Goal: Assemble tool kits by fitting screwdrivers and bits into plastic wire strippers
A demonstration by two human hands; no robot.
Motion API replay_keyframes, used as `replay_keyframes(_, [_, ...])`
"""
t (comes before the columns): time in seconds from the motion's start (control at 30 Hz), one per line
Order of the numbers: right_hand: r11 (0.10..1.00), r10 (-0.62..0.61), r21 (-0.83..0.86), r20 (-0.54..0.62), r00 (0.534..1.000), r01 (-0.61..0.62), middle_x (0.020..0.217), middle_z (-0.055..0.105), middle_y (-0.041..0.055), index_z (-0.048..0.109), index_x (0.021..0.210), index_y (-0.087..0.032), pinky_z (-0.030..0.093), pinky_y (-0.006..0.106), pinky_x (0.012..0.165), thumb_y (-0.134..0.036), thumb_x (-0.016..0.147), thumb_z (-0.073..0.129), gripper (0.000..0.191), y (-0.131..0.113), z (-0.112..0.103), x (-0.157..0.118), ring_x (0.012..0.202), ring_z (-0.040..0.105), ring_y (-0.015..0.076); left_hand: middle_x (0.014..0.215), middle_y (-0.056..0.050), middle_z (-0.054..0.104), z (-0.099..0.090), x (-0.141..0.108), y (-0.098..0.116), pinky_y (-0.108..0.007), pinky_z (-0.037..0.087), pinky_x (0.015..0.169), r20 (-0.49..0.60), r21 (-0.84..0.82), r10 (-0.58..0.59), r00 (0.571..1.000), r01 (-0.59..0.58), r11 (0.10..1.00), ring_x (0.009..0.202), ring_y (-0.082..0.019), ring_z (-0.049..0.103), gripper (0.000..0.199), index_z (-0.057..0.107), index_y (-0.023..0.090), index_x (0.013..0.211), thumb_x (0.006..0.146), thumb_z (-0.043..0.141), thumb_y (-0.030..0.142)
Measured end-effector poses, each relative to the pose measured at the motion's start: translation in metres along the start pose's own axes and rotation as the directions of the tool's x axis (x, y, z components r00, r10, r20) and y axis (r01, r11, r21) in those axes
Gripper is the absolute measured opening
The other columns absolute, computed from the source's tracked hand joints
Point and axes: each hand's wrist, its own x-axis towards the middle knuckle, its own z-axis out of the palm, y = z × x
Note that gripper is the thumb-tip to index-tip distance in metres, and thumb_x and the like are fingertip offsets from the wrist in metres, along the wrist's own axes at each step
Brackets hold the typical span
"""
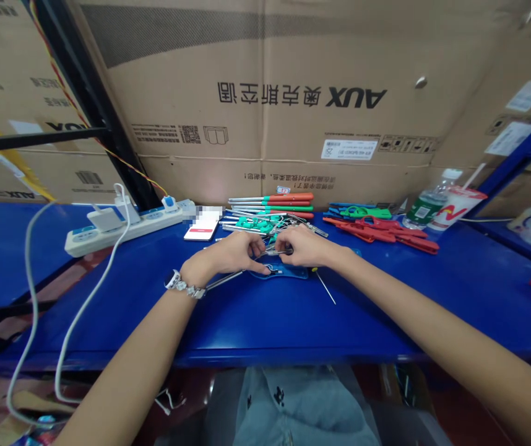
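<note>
The right hand pinches a small thin part above the blue plastic casing, which lies between the table's near and far edges. The left hand is half open; whether it grips, I cannot tell.

1 yellow-ended rod, 1 wristwatch, 1 bottle, 1 cup, 1 power strip, 3 plugs.

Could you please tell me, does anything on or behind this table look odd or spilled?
Yes: behind the blue table, the large carton shows its AUX lettering upside down, so the carton appears inverted. I see no spill near the bottle.
</note>
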Motion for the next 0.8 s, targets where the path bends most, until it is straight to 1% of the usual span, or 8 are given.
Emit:
replay_keyframes(0.1, [0.999,0.034,0.036,-0.043,0.998,-0.032,0.081,0.072,0.0024,0.069,0.085,-0.021,0.042,0.033,0.070,-0.015,0.080,0.073,0.009,0.001,-0.001,-0.009,0.074,0.064,0.0190,0.090,-0.003,0.069,0.005,-0.002,0.001,-0.032,0.050,0.074,-0.001,-0.007,-0.008,1.000,0.008,1.000,0.082,-0.021,0.064,0.051,0.065,0.019,0.101,0.066,0.087,0.047])
replay_keyframes(0.2, [0.996,0.075,0.055,-0.080,0.994,-0.071,0.082,0.072,0.0020,0.068,0.088,-0.021,0.041,0.032,0.069,-0.016,0.081,0.075,0.010,-0.002,-0.006,-0.023,0.075,0.063,0.0186,0.092,-0.004,0.069,0.008,-0.002,0.004,-0.032,0.049,0.072,0.018,0.088,0.014,1.000,-0.015,0.996,0.082,-0.021,0.063,0.055,0.068,0.019,0.102,0.063,0.088,0.053])
replay_keyframes(0.3, [0.994,0.096,0.061,-0.083,0.992,-0.091,0.082,0.072,0.0011,0.067,0.085,-0.021,0.041,0.032,0.071,-0.015,0.081,0.077,0.012,-0.007,-0.010,-0.035,0.076,0.063,0.0181,0.092,-0.004,0.069,0.010,-0.002,0.008,-0.032,0.046,0.071,0.040,0.195,0.050,0.998,-0.057,0.979,0.082,-0.022,0.062,0.047,0.072,0.021,0.103,0.069,0.085,0.050])
replay_keyframes(0.4, [0.992,0.110,0.067,-0.089,0.990,-0.105,0.082,0.071,0.0005,0.067,0.084,-0.021,0.040,0.033,0.072,-0.017,0.081,0.079,0.013,-0.007,-0.010,-0.044,0.075,0.062,0.0178,0.094,-0.006,0.070,0.010,-0.001,0.011,-0.032,0.045,0.071,0.034,0.253,0.070,0.997,-0.077,0.964,0.083,-0.022,0.062,0.038,0.074,0.021,0.101,0.075,0.080,0.047])
replay_keyframes(0.53, [0.993,0.102,0.068,-0.112,0.988,-0.095,0.085,0.071,0.0007,0.067,0.086,-0.021,0.039,0.035,0.079,-0.018,0.084,0.077,0.011,-0.006,-0.002,-0.051,0.080,0.061,0.0184,0.092,-0.005,0.070,0.010,-0.001,0.009,-0.031,0.045,0.070,0.035,0.238,0.075,0.997,-0.081,0.968,0.081,-0.021,0.062,0.035,0.074,0.022,0.099,0.075,0.079,0.047])
replay_keyframes(0.67, [0.993,0.106,0.060,-0.130,0.986,-0.099,0.094,0.070,0.0030,0.066,0.092,-0.020,0.038,0.037,0.084,-0.020,0.088,0.074,0.008,-0.008,0.006,-0.054,0.090,0.061,0.0204,0.090,-0.005,0.070,0.010,-0.002,0.005,-0.033,0.046,0.071,0.027,0.230,0.064,0.998,-0.068,0.971,0.082,-0.022,0.063,0.032,0.074,0.023,0.096,0.076,0.079,0.047])
replay_keyframes(0.73, [0.992,0.115,0.060,-0.131,0.985,-0.108,0.098,0.070,0.0041,0.066,0.093,-0.020,0.037,0.038,0.086,-0.020,0.089,0.072,0.007,-0.009,0.007,-0.055,0.095,0.061,0.0218,0.094,-0.005,0.070,0.011,-0.003,0.006,-0.035,0.047,0.076,0.004,0.239,0.084,0.996,-0.083,0.967,0.086,-0.023,0.063,0.031,0.075,0.023,0.098,0.076,0.078,0.045])
replay_keyframes(0.8, [0.992,0.120,0.056,-0.133,0.984,-0.114,0.100,0.071,0.0045,0.066,0.094,-0.021,0.036,0.039,0.088,-0.020,0.089,0.071,0.007,-0.011,0.008,-0.057,0.099,0.061,0.0231,0.103,-0.007,0.070,0.012,-0.003,0.009,-0.037,0.048,0.084,-0.033,0.244,0.128,0.991,-0.116,0.963,0.094,-0.024,0.064,0.033,0.075,0.025,0.104,0.077,0.078,0.042])
